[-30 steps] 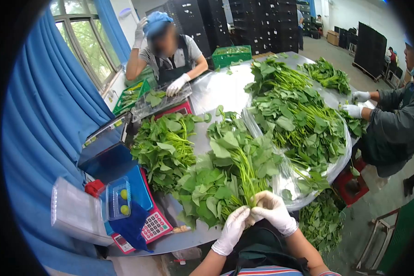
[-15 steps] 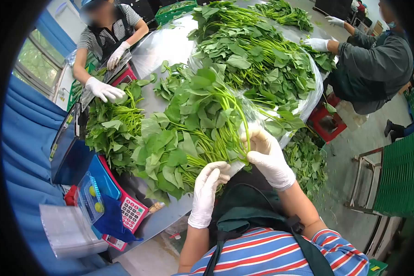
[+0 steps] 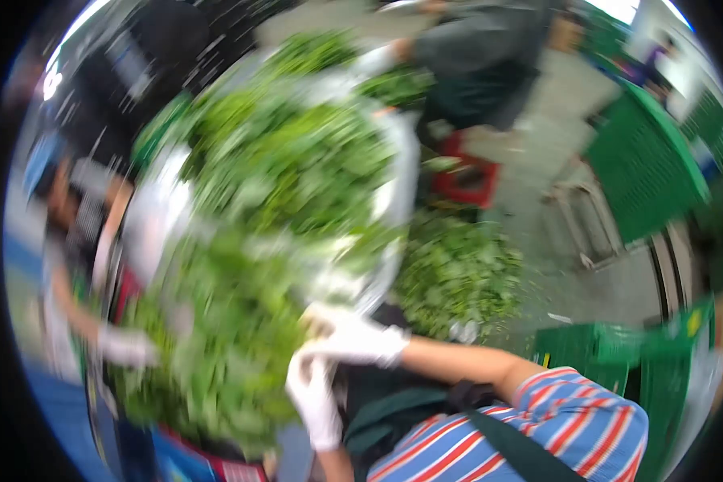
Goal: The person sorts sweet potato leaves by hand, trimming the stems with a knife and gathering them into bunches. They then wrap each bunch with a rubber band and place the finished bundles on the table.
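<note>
Both white-gloved hands meet at the near edge of a blurred pile of leafy green stems [image 3: 225,337]. My right hand [image 3: 353,333] reaches in from the right, its fingers curled closed at the pile's edge. Just below it, my left hand [image 3: 315,398] has its fingers and thumb bent together, close to the right hand's fingertips. Motion blur hides whatever lies between the fingers. Beyond, a larger heap of leafy greens [image 3: 289,161] rests on clear plastic sheeting [image 3: 406,161].
A co-worker's gloved hand [image 3: 128,347] touches the pile's left side; another person [image 3: 482,64] stands at the far side. More greens [image 3: 458,273] lie low on the right, near a red crate [image 3: 467,181]. Green crates [image 3: 643,169] stand on the right.
The view has swung right, so the table sits further left and everything is smeared. My hands have come together; the long stem by my right hand is no longer distinct.
</note>
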`<action>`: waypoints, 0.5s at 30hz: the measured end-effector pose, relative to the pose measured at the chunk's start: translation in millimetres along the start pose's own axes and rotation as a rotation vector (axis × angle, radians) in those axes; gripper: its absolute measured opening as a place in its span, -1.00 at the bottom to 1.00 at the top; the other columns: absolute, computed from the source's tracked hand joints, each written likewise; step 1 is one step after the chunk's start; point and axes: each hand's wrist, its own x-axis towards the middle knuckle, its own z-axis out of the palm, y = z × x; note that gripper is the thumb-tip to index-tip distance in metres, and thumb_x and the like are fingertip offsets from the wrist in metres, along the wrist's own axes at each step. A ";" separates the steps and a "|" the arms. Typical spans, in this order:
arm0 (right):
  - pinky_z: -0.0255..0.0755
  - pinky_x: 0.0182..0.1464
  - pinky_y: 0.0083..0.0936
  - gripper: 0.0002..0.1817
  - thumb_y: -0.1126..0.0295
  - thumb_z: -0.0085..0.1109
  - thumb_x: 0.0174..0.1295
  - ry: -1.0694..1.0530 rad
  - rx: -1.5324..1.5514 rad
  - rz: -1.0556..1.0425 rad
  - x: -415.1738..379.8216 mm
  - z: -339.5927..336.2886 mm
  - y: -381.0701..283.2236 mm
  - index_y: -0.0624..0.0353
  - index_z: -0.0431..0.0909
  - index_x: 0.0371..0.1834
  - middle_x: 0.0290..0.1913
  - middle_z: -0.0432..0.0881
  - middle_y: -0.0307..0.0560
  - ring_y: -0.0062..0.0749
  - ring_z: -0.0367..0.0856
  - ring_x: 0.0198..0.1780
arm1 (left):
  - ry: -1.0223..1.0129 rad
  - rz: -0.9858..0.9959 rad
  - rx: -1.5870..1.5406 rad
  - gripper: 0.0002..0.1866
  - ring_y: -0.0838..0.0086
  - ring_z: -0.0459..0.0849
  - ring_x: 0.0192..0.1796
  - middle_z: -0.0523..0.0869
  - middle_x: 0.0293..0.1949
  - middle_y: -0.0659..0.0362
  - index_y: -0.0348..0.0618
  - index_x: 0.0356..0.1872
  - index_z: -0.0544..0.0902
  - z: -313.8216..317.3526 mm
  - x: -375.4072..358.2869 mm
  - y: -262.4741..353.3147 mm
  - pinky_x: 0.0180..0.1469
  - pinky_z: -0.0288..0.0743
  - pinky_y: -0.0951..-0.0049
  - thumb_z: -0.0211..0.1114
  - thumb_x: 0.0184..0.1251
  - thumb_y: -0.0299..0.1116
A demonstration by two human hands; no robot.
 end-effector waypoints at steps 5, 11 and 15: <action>0.40 -0.29 -0.34 -0.65 0.21 0.20 0.05 0.065 0.095 -0.115 5.0 9.2 11.0 0.27 0.42 -0.27 -0.35 0.50 0.05 -0.28 0.49 -0.29 | 0.134 -0.204 -0.022 -0.59 0.25 0.54 0.00 0.57 -0.01 0.05 -0.21 0.09 0.47 -5.5 14.3 -33.8 0.01 0.44 0.28 0.13 0.32 -0.18; 0.41 -0.09 -0.35 -0.62 0.12 0.02 0.30 0.105 0.195 -0.250 7.4 30.4 20.0 0.23 0.39 -0.05 -0.19 0.56 -0.01 -0.29 0.54 -0.14 | 0.037 0.105 -0.002 -0.64 0.38 0.47 -0.15 0.51 -0.15 0.10 -0.28 0.01 0.41 -0.9 12.9 -24.1 0.07 0.36 0.39 0.13 0.25 -0.32; 0.41 0.00 -0.42 -0.56 0.16 -0.01 0.31 0.190 0.163 -0.247 0.6 43.1 18.0 0.17 0.33 0.16 -0.05 0.53 0.03 -0.33 0.50 -0.03 | 0.146 0.107 0.265 -0.82 0.45 0.43 -0.27 0.47 -0.31 0.17 -0.22 -0.24 0.48 38.1 -13.0 25.2 -0.07 0.35 0.50 0.01 0.33 -0.32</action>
